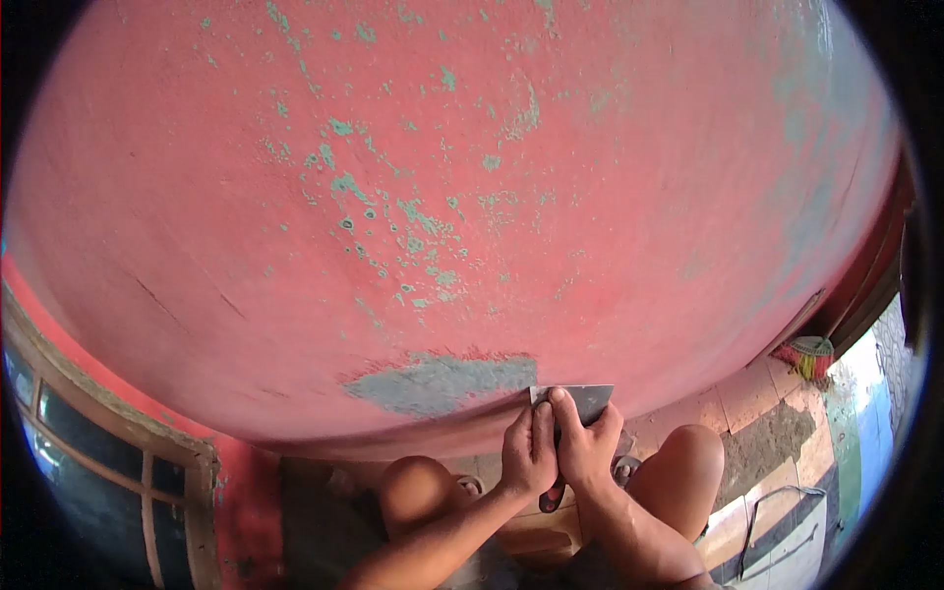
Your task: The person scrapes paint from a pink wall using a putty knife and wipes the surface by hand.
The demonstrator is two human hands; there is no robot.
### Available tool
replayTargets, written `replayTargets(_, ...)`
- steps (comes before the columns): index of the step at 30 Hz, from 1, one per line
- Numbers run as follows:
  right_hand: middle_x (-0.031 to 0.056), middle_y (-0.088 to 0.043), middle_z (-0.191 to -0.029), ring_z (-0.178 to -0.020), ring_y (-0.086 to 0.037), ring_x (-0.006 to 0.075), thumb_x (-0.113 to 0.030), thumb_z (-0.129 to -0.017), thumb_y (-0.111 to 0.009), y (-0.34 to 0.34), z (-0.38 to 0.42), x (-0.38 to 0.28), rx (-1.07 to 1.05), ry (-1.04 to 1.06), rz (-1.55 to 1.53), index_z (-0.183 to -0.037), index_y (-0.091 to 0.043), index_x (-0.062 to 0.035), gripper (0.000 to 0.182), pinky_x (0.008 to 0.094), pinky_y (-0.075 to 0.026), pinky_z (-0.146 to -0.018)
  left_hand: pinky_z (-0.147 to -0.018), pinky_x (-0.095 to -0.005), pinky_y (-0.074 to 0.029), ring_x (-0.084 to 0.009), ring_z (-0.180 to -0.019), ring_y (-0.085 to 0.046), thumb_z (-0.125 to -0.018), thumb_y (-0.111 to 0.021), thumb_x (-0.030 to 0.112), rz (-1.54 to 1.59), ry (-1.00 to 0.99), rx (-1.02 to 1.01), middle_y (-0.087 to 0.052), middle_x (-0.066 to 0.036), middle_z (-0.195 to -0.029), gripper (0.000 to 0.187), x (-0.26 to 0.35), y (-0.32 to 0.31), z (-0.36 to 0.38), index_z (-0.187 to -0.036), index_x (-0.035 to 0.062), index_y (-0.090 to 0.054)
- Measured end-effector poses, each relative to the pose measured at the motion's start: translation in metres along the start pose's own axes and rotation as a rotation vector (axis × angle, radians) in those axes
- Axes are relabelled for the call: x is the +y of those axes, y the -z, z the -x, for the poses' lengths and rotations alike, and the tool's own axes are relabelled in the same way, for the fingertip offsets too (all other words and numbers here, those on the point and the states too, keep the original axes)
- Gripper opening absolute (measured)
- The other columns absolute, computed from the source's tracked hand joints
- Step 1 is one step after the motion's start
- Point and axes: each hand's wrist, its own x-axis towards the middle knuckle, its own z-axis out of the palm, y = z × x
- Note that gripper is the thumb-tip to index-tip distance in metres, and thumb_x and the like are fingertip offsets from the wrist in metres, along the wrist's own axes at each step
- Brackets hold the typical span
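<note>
Both hands are closed on a scraper [596, 397] with a wide flat metal blade and a dark handle. My left hand [531, 449] grips it from the left, with the thumb up by the blade. From the other side my right hand [588, 444] wraps round it, its thumb pressed on the blade. The blade's top edge lies against or close to the low part of the red wall [629, 246]; contact is hard to make out. Just left of the blade is a grey patch [442, 384] bare of red paint. Most of the handle is hidden by my fingers.
My bent knees [688, 467] flank the hands above a tiled floor [742, 393]. A broom with coloured bristles [810, 359] is at the right. On the left stands a wood-framed window [98, 467]. Green-grey flaked spots [418, 221] mark the wall higher up.
</note>
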Motion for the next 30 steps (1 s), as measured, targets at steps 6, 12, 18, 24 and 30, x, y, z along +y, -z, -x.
replayTargets(6,0.0031,-0.068,-0.074,-0.070,-0.057,0.0067,-0.016,-0.089,-0.073,0.006,0.001,-0.009,-0.033,-0.043,0.097,-0.085,-0.067,0.0058,0.023,0.0268,-0.049,-0.062,-0.067,-0.0367,-0.048,-0.0238,-0.076,-0.063,-0.106,-0.043,0.021,-0.038,-0.020,-0.018,-0.063,-0.019,-0.082,0.029,-0.003,0.002,0.001,-0.096,-0.0024,-0.058)
replayTargets(12,0.0057,-0.068,-0.071,-0.067,-0.057,0.0073,-0.020,-0.088,-0.075,0.005,-0.005,-0.008,-0.033,-0.006,0.076,-0.083,-0.067,0.0076,0.029,0.0276,-0.049,-0.061,-0.069,-0.0336,-0.048,-0.0171,-0.080,-0.060,-0.107,-0.042,0.021,0.056,0.022,0.025,-0.063,-0.014,-0.083,0.030,0.007,-0.004,-0.001,-0.100,-0.0016,-0.059)
replayTargets(18,0.0065,-0.069,-0.071,-0.068,-0.058,0.0078,-0.022,-0.088,-0.074,0.007,-0.001,-0.003,-0.047,-0.054,0.103,-0.083,-0.068,0.0075,0.031,0.0279,-0.050,-0.061,-0.073,-0.0313,-0.049,-0.0131,-0.086,-0.059,-0.108,-0.041,0.024,0.087,0.069,0.037,-0.064,-0.010,-0.088,0.034,-0.002,-0.007,0.006,-0.106,-0.0038,-0.061)
replayTargets(24,0.0072,-0.070,-0.073,-0.069,-0.060,0.0084,-0.021,-0.088,-0.074,0.009,-0.003,-0.004,-0.063,-0.058,0.147,-0.085,-0.068,0.0071,0.029,0.0280,-0.050,-0.062,-0.073,-0.0305,-0.049,-0.0121,-0.085,-0.058,-0.108,-0.040,0.027,0.089,0.112,0.020,-0.065,-0.010,-0.086,0.037,-0.005,-0.006,0.006,-0.108,-0.0035,-0.061)
replayTargets(30,-0.0007,-0.064,-0.068,-0.063,-0.052,0.0060,-0.021,-0.088,-0.074,0.008,-0.001,0.005,-0.015,-0.040,0.157,-0.079,-0.067,0.0043,0.028,0.0266,-0.045,-0.055,-0.072,-0.0315,-0.050,-0.0151,-0.083,-0.061,-0.107,-0.042,0.026,0.002,0.120,0.013,-0.065,-0.013,-0.086,0.035,-0.012,-0.003,0.009,-0.107,-0.0032,-0.060)
